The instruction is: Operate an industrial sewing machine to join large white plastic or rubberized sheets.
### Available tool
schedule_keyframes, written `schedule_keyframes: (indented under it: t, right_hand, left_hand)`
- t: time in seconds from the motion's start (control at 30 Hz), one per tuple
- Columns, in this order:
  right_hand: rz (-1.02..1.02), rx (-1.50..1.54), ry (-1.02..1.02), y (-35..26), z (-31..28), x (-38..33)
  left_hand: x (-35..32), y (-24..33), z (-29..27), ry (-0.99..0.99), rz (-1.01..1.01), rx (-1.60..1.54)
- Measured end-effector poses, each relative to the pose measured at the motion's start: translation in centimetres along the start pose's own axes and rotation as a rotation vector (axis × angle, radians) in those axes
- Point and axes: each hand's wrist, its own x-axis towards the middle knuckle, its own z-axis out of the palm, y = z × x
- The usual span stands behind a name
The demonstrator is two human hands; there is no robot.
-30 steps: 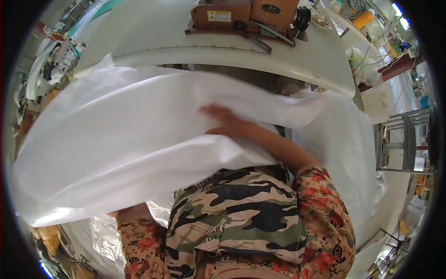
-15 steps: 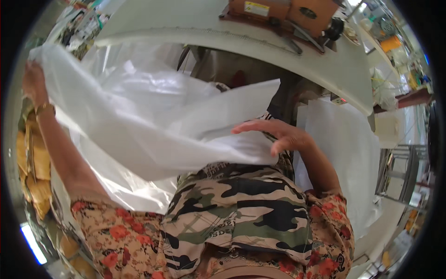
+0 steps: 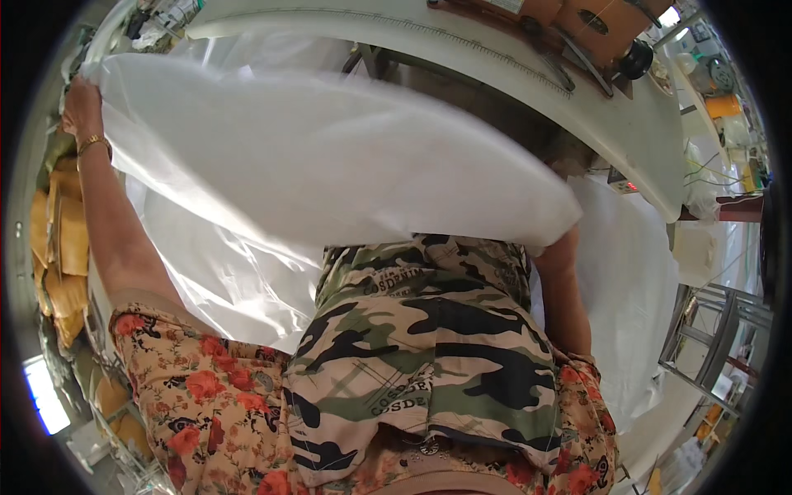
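Note:
A wide, thin white sheet [image 3: 330, 148], slightly see-through, stretches across in front of me above my lap. My left hand [image 3: 84, 107], raised at the far left, is closed round one end of it. At the sheet's right end, my right hand [image 3: 563, 246] is against its near edge, with the fingers hidden by the material. More shiny white material [image 3: 223, 272] hangs in folds under the sheet on the left. Another white piece [image 3: 619, 280] hangs to the right of my right forearm.
Beyond the sheet stands a pale table [image 3: 371, 37] with a ruler scale along its edge. A brown machine [image 3: 590, 33] with a black knob rests on it. Yellow-brown bundles [image 3: 66, 231] lie at far left; a grey metal frame [image 3: 714, 342] stands at right.
My right hand, open and above the sheet before, has moved right and its fingers are now behind the sheet. The sheet has spread wider to the right. My left hand has shifted slightly inward.

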Motion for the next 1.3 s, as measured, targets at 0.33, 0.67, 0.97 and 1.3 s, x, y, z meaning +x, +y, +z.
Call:
schedule_keyframes:
  t: [0.33,0.67,0.97,1.3]
  right_hand:
    - [0.583,0.021,0.030,6.9,5.4,2.5]
    - [0.368,-0.107,-0.192,8.2,7.3,11.0]
    - [0.720,-0.055,-0.237,17.3,20.4,16.6]
    - [-0.042,0.177,-0.024,-3.3,5.9,11.3]
  left_hand:
    - [-4.5,-0.4,7.2,-0.094,0.140,0.046]
    - [-4.0,1.4,-1.2,0.024,0.020,-0.284]
    - [-6.2,1.5,-4.4,0.026,-0.028,-0.616]
    - [-3.5,-18.5,1.6,0.128,-0.308,0.015]
